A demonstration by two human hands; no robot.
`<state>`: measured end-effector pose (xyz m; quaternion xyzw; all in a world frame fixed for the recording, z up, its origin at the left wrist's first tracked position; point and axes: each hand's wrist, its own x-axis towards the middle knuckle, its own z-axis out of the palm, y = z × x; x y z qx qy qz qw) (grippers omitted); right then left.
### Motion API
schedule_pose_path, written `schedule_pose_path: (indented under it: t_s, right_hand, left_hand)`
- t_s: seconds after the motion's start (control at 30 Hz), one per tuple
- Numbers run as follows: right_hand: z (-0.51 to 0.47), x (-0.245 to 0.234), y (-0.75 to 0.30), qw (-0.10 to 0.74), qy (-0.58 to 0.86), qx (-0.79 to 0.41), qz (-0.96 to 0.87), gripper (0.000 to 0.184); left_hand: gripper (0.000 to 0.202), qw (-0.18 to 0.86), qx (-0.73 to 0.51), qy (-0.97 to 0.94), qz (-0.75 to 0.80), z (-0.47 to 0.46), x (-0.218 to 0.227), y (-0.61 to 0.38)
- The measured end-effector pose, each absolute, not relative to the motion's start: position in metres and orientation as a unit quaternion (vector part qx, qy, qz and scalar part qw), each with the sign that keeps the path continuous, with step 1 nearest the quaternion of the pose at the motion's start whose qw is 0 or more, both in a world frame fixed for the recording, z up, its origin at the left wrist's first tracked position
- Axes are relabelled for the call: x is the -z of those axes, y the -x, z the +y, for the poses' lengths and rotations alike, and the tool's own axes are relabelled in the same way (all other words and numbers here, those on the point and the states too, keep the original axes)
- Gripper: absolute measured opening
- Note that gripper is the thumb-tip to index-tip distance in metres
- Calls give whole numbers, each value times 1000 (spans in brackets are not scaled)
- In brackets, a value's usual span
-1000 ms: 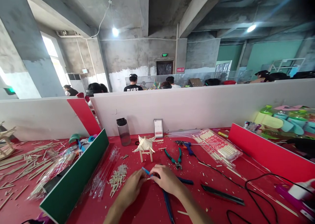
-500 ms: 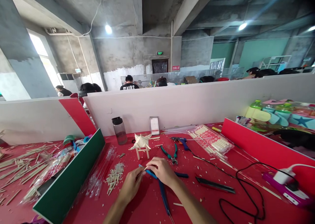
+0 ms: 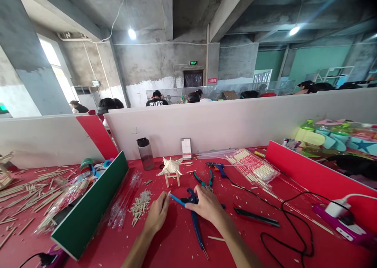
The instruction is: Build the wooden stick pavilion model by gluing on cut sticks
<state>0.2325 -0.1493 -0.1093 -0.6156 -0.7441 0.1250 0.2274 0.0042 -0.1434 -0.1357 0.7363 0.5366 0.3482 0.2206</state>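
Note:
My left hand is closed in a pinch. A tiny pale tip shows at its fingertips, too small to name. Beside it, my right hand has thumb and fingers around the near end of a slim blue pen-like tool, whose far end points at the left fingertips. Partly beneath the right hand lies a dark blue cutter, one handle stretching toward me. Just beyond both hands stands a small pavilion model built of pale sticks. Green-handled pliers rest behind the right hand.
Cut stick pieces lie left of my hands. A water bottle stands at the back. To the right are a glue gun, bundled sticks, a black utility knife and a looping cable. Green and red dividers flank the space.
My hands were close together over the blue tool and are now farther apart. The right hand has shifted right, exposing more of the tool and cutter. The view has tilted slightly.

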Motion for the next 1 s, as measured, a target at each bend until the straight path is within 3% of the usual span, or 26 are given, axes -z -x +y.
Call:
schedule_pose_path:
  t_s: [0.13,0.27,0.5,0.7,0.87,1.0]
  right_hand:
    - [-174,126,-223,188,657,-96,-724,93]
    - [-177,138,-218,166,683,-84,-706,104]
    - [-170,139,-239,127,714,-72,-685,93]
    - [-168,126,-250,141,702,-59,-695,69]
    - [-164,123,-261,203,676,-79,-704,61]
    - [-167,118,-264,290,575,-139,-752,52]
  left_hand:
    - [33,223,-355,-729,541,-145,135,-7]
    - [34,224,-352,-736,533,-146,134,-9]
    - [32,219,-341,-745,529,-146,135,-10]
    - [30,219,-338,-753,521,-145,137,-11]
    - [30,222,-342,-753,516,-145,136,-11]
    - [33,245,-375,-734,510,-148,132,-13]
